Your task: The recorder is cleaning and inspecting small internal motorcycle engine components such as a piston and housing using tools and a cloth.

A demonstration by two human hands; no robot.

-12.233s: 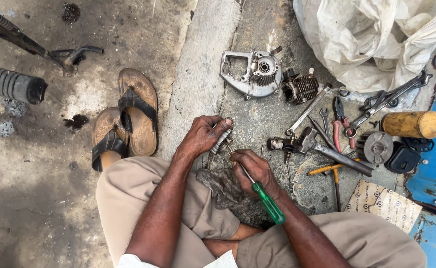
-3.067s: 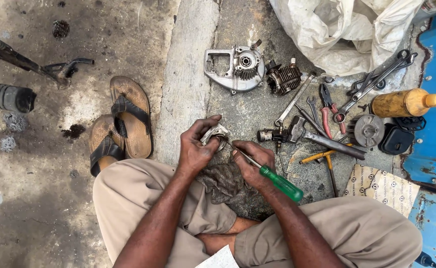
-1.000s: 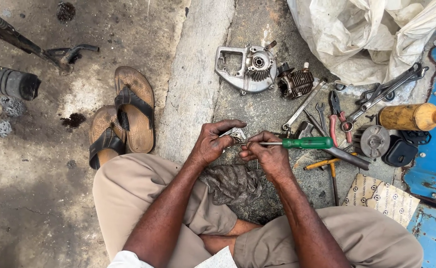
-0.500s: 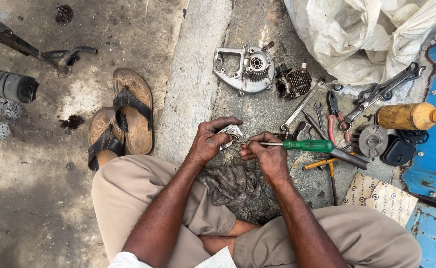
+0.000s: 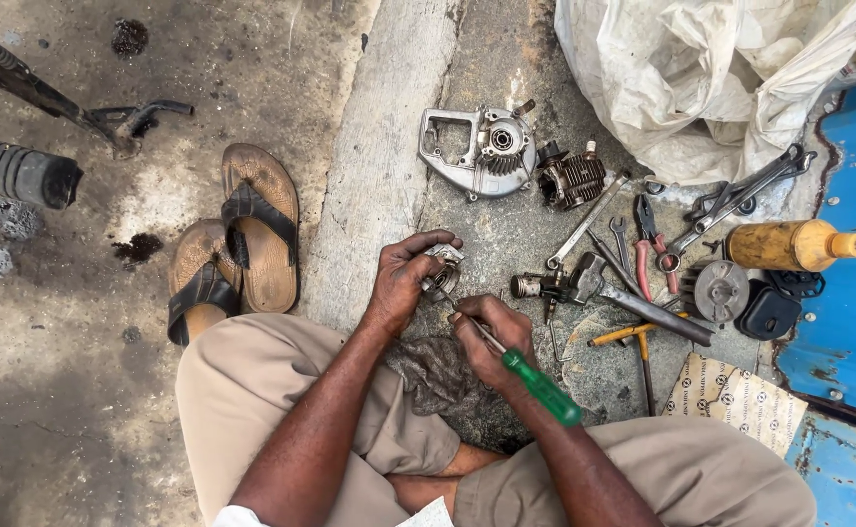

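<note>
My left hand (image 5: pixel 403 278) grips a small metal engine part (image 5: pixel 441 271) just above a dark greasy rag (image 5: pixel 442 376) that lies between my knees. My right hand (image 5: pixel 491 337) holds a green-handled screwdriver (image 5: pixel 540 387), its handle slanting down to the right and its tip set against the metal part. Both hands are close together over the concrete floor.
A grey engine casing (image 5: pixel 477 151) and a finned cylinder (image 5: pixel 574 181) lie ahead. Wrenches, red pliers (image 5: pixel 654 239), a hammer (image 5: pixel 633 298) and a yellow oil bottle (image 5: pixel 789 244) spread to the right. Brown sandals (image 5: pixel 238 239) sit left; a white sack (image 5: pixel 711 78) at top right.
The screwdriver has swung from lying level, handle to the right, to slanting down toward my right knee. My left hand still grips the metal part.
</note>
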